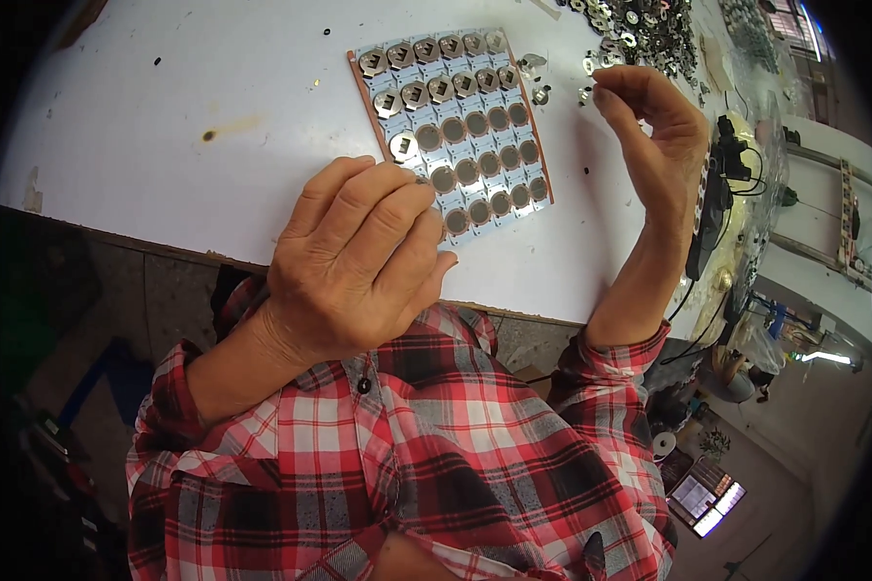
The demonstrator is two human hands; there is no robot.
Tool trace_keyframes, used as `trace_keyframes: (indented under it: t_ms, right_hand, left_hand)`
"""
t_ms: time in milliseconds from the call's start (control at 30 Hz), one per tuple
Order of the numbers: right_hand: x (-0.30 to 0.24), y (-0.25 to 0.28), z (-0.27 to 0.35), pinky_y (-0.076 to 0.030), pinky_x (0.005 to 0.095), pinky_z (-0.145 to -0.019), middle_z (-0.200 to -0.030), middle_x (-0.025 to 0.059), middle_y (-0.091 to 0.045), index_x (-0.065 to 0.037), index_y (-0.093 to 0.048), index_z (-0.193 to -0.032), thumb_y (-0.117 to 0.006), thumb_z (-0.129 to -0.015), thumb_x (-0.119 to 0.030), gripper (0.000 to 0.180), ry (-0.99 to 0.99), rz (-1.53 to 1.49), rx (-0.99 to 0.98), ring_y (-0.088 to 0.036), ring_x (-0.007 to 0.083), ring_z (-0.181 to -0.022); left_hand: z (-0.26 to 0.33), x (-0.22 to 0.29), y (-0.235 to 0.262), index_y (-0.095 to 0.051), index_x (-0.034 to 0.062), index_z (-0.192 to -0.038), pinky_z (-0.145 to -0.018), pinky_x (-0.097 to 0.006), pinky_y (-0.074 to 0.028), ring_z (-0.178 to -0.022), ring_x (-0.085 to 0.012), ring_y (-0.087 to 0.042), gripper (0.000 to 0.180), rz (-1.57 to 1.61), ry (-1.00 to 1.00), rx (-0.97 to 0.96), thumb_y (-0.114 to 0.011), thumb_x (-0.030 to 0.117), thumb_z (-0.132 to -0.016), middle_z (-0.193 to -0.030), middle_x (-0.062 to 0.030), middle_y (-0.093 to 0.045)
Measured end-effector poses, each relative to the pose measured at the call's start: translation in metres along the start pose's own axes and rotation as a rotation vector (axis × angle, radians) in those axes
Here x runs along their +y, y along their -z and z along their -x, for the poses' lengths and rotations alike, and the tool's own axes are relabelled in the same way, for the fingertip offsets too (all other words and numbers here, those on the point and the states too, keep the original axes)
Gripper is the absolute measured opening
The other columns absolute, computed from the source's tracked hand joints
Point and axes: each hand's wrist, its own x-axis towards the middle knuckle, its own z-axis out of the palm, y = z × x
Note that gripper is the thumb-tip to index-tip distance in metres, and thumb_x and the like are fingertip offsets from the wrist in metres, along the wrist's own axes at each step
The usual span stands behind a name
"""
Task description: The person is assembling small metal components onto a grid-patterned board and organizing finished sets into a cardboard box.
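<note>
A blue panel of joined small circuit boards (482,94) lies tilted on the white table, with rows of round dark pads. Round metal clips (440,89) cover its two far rows, and one more clip (403,146) sits at the left of the third. My left hand (354,254) rests over the panel's near left corner, fingers curled together. Its fingertips are partly hidden, so anything pinched there does not show. Off the panel's right side, my right hand (654,136) has thumb and index curved with a small gap between the tips, beside a loose clip (585,95).
A heap of loose metal clips (639,29) spreads at the far right. A few stray clips (540,95) lie by the panel's right edge. Black plugs and cables (731,150) run along the table's right side. The table's front edge (145,239) is close to my body.
</note>
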Motion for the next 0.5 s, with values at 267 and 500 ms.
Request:
trace_keyframes:
  t_ms: [267, 500]
  right_hand:
    - [-0.011, -0.033, -0.005, -0.051, 0.0232, -0.077, -0.097, 0.0004, -0.074, -0.004, -0.077, -0.112, -0.070, -0.092, 0.000, 0.021, 0.161, 0.059, -0.026, -0.064, 0.0073, -0.083]
    - [0.003, -0.036, -0.010, -0.051, 0.0223, -0.075, -0.096, 0.0008, -0.074, -0.005, -0.077, -0.112, -0.067, -0.094, 0.000, 0.021, 0.151, 0.165, 0.006, -0.064, 0.0071, -0.083]
  left_hand:
    - [0.000, 0.001, -0.002, -0.070, -0.0006, -0.090, -0.094, -0.047, -0.056, -0.102, -0.0293, -0.066, 0.034, -0.003, 0.005, 0.015, -0.082, 0.015, -0.063, -0.100, -0.0125, -0.069]
    - [0.000, 0.001, 0.000, -0.070, 0.0003, -0.095, -0.091, -0.048, -0.056, -0.100, -0.0302, -0.067, 0.031, 0.010, 0.004, -0.001, -0.082, 0.015, -0.071, -0.105, -0.0124, -0.069]
